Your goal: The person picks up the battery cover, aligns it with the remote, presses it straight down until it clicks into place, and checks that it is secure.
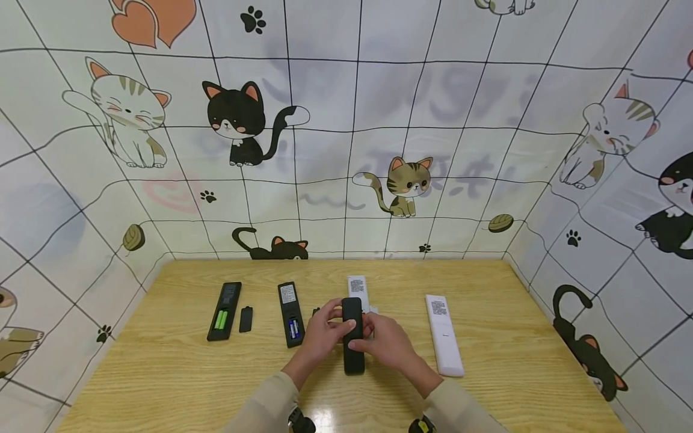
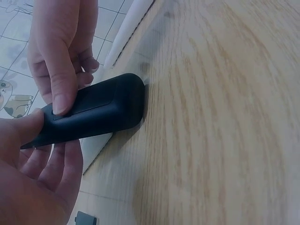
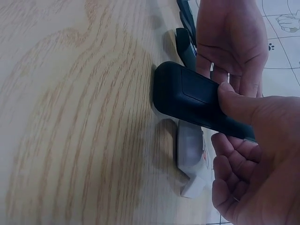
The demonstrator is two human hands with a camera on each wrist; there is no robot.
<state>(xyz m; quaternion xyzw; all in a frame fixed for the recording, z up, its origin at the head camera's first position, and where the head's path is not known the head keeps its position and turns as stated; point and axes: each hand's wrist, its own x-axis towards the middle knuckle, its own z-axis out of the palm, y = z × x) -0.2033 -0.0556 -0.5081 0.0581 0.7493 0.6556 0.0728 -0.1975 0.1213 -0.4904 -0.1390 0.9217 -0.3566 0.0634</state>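
Note:
A black remote control [image 1: 354, 362] is held tilted between both hands, its back toward me. My left hand [image 1: 320, 334] grips its upper part, with the thumb on the near side and fingers behind. My right hand [image 1: 391, 341] has its thumb on the battery cover [image 3: 199, 88], while the other fingers curl at the remote's side. The cover lies flush in the left wrist view. Whether the remote's lower end touches the table cannot be told. Behind the hands lies a white remote [image 1: 357, 286], partly hidden, with a small white piece [image 3: 192, 187] beside it.
Leftward on the wooden table [image 1: 162, 373] lie a black remote [image 1: 231, 294] with green batteries, a loose black cover [image 1: 246, 319] and another black remote [image 1: 290, 307] with blue batteries. A white remote [image 1: 445, 337] lies at right. Cat-patterned cloth [image 1: 325, 150] encloses the back and sides.

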